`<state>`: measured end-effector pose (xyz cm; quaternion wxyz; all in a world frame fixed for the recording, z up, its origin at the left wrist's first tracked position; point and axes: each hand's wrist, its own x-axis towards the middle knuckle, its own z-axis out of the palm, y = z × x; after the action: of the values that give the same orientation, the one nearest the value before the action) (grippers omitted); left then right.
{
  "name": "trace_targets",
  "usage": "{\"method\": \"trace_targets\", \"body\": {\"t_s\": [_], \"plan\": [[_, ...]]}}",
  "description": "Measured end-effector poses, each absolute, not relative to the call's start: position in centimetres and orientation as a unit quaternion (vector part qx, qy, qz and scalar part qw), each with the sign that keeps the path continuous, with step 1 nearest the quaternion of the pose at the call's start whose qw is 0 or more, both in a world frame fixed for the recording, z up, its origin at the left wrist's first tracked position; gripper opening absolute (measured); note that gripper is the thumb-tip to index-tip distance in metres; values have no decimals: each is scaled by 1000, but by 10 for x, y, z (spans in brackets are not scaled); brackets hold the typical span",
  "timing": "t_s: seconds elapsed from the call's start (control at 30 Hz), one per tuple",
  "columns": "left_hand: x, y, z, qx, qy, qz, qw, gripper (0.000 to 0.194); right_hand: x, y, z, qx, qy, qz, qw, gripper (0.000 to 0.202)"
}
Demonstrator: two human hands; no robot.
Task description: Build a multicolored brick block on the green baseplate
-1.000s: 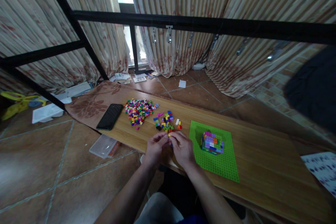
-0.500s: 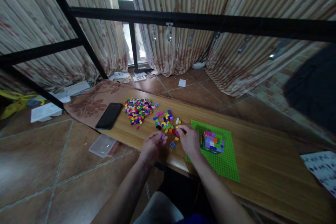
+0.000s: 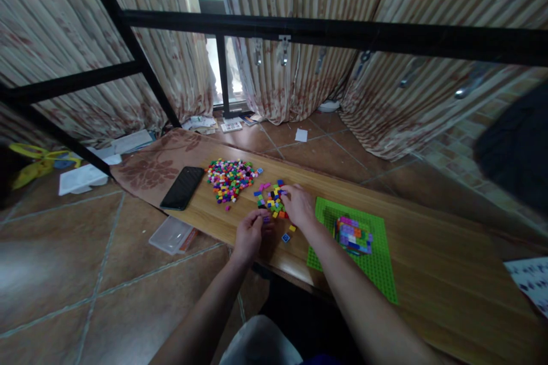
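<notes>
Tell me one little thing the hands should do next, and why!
Maybe the right hand should pick a brick from the smaller pile. It is right at that pile's edge, while the left hand holds a purple piece that another brick could perhaps join.

a small purple brick (image 3: 266, 219), partly hidden, was held in the left hand's (image 3: 249, 235) fingers, while loose bricks (image 3: 274, 204), yellow, green, orange, blue and pink among them, lay clustered on the desk (image 3: 432, 262) at the right hand's (image 3: 300, 206) fingertips.
</notes>
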<state>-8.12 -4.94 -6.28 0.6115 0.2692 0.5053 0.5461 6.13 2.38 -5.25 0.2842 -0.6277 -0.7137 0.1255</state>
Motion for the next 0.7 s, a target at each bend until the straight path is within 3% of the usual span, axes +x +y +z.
{"method": "trace_targets", "body": {"t_s": [0.3,0.5,0.7], "plan": [[-82,-43,-63,343,510,543,572,20,63,19,-55,-631,-679,178,330,11],[-77,-54,-42,355,505,541,571,28,63,-34,-46,-537,-557,382,505,17],[-70,-79,-34,361,447,473,668,23,65,-101,-40,-514,-623,352,474,10]]}}
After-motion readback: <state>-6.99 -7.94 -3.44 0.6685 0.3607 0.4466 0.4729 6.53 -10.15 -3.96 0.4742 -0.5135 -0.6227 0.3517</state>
